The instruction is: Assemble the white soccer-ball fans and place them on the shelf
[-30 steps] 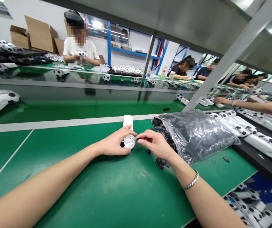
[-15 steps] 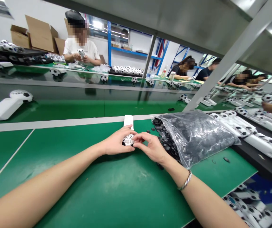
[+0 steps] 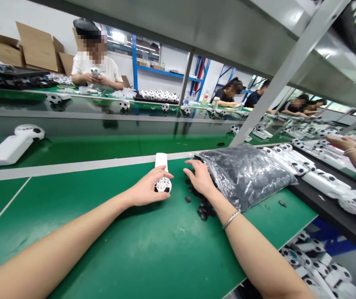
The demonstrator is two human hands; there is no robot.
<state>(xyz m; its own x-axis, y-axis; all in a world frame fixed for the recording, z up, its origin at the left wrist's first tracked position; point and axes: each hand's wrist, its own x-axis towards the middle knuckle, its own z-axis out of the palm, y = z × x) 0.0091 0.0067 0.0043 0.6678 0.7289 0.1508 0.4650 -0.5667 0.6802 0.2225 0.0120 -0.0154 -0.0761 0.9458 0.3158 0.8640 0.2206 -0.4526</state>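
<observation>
A small handheld fan with a soccer-ball head (image 3: 163, 185) lies on the green worktop, its white handle (image 3: 161, 159) pointing away from me. My left hand (image 3: 148, 186) is closed around the ball head, thumb on the near side and fingers on the far side. The white grille and black patches show between them. To the right, my right hand (image 3: 199, 176) has its fingers apart over small black plastic pieces (image 3: 203, 211) spilling from a clear plastic bag (image 3: 249, 172). No piece is visible in its fingers.
Behind the worktop's pale edge runs a green conveyor with another ball-headed fan (image 3: 10, 145) at left. More fans fill a black tray (image 3: 324, 207) at right. A slanted metal post (image 3: 268, 83) rises behind the bag. Co-workers sit across the line; another person's hands (image 3: 346, 143) are at far right.
My right hand has left the ball head and moved right to the black pieces, its fingers opening. My left hand stays around the fan. The whole view has shifted slightly.
</observation>
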